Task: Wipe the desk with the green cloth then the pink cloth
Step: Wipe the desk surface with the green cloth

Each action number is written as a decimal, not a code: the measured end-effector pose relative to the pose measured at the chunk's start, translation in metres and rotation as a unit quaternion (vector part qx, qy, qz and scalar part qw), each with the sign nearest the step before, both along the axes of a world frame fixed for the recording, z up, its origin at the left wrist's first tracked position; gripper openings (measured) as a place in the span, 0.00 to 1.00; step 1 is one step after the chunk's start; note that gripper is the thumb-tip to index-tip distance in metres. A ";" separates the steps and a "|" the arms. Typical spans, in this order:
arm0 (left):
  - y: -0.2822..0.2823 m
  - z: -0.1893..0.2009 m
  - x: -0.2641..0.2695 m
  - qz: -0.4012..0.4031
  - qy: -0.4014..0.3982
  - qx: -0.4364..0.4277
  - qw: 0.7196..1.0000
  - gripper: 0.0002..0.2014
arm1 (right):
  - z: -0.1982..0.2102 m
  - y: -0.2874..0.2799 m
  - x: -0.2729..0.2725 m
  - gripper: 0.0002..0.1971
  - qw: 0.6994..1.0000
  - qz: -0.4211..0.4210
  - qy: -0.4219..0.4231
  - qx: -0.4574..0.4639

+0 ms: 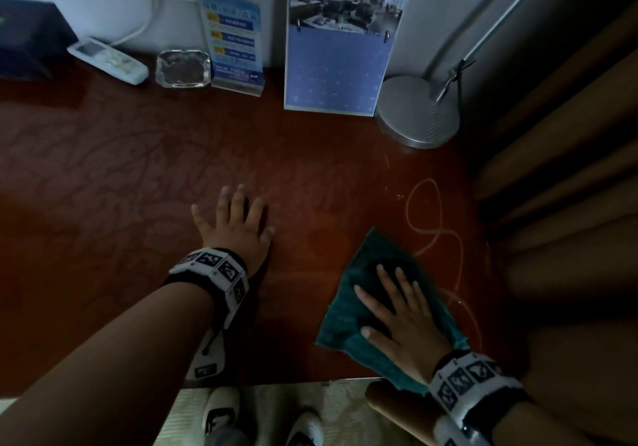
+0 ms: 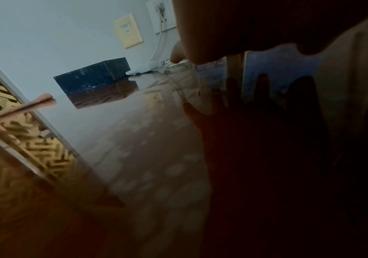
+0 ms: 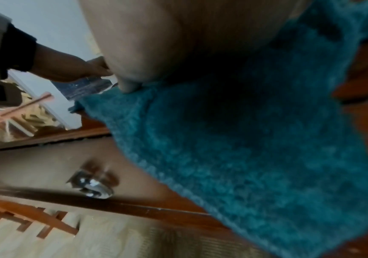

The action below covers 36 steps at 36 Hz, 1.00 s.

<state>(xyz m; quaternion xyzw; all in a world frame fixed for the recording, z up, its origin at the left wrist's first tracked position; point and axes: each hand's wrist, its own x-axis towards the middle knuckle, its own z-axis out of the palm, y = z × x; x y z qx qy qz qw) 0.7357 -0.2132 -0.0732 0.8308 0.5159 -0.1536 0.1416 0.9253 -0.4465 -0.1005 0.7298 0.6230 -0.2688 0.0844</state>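
Observation:
The green cloth (image 1: pixel 348 311) lies spread on the dark red wooden desk (image 1: pixel 138 176) near its front right corner. My right hand (image 1: pixel 397 311) lies flat on the cloth with straight fingers, pressing it down. In the right wrist view the cloth (image 3: pixel 233 148) fills the frame under my palm. My left hand (image 1: pixel 234 218) rests flat on the bare desk at the centre, fingers spread, holding nothing. A pink edge (image 2: pixel 34 103) shows past the desk's left side in the left wrist view; I cannot tell whether it is the pink cloth.
Along the back wall stand a dark box (image 1: pixel 27 38), a white remote (image 1: pixel 107 59), a glass ashtray (image 1: pixel 183 67), a blue leaflet stand (image 1: pixel 234 42), a calendar (image 1: pixel 338 66) and a lamp base (image 1: pixel 417 111). A thin cord (image 1: pixel 435 231) loops right of the cloth. Curtains (image 1: pixel 559 186) hang at right.

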 end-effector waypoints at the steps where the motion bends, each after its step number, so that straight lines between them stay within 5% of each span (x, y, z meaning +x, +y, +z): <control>1: 0.002 -0.001 0.005 -0.001 -0.010 -0.001 1.000 0.29 | 0.001 0.002 0.005 0.29 1.000 0.011 0.005 0.002; 13: 0.024 -0.014 0.062 -0.042 -0.001 -0.073 0.996 0.33 | 0.006 0.025 0.038 0.30 0.997 0.072 0.002 -0.016; 36: 0.024 -0.023 0.066 -0.039 0.026 -0.067 0.997 0.34 | -0.004 0.106 0.089 0.33 0.994 0.102 -0.036 0.029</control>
